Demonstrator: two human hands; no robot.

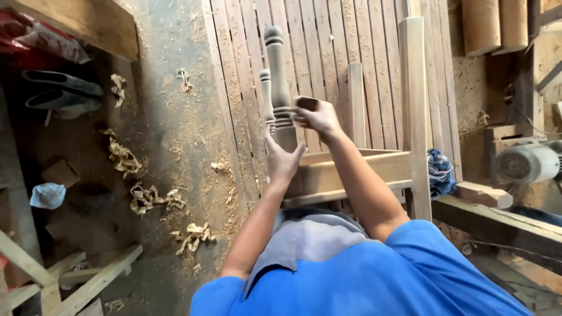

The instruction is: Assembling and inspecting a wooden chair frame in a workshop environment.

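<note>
A person's left hand grips a turned wooden leg standing upright on a chair frame, while the right hand presses what looks like sandpaper against its ringed section; steady, even strokes would serve best.

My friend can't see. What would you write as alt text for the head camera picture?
A person in a blue shirt steadies a turned wooden leg on a wooden furniture frame with the left hand, while the right hand presses a small dark pad against it. Wood shavings and sawdust cover the workshop floor beside them.
</note>
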